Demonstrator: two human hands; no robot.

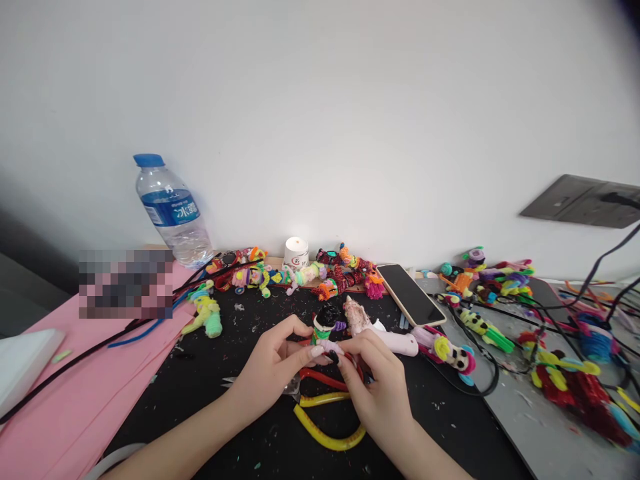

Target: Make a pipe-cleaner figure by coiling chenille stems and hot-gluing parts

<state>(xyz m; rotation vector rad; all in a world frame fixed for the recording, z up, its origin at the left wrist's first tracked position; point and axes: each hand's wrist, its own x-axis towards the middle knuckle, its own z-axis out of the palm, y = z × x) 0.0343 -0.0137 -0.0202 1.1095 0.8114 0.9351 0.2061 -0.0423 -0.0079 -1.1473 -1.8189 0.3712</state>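
Between my two hands is a small pipe-cleaner doll (pixel 324 329) with a black top, a green part and a pale lilac lower part. My left hand (pixel 273 367) pinches it from the left, thumb on the lilac part. From the right, my right hand (pixel 377 373) grips its lower end, where a small black piece shows at the fingertips. Under the hands lie pliers or scissors with red and yellow handles (pixel 330 441), partly covered. Just behind my right hand rests a pale pink glue gun (pixel 395 341) with a stained nozzle.
A black mat (pixel 240 440) with scraps covers the middle. Behind it lie several pipe-cleaner dolls (pixel 253 277), a paper cup (pixel 297 253) and a phone (pixel 413 295). At left are a water bottle (pixel 173 213) and pink sheets (pixel 75 387). Dolls and black cables (pixel 493 377) fill the right.
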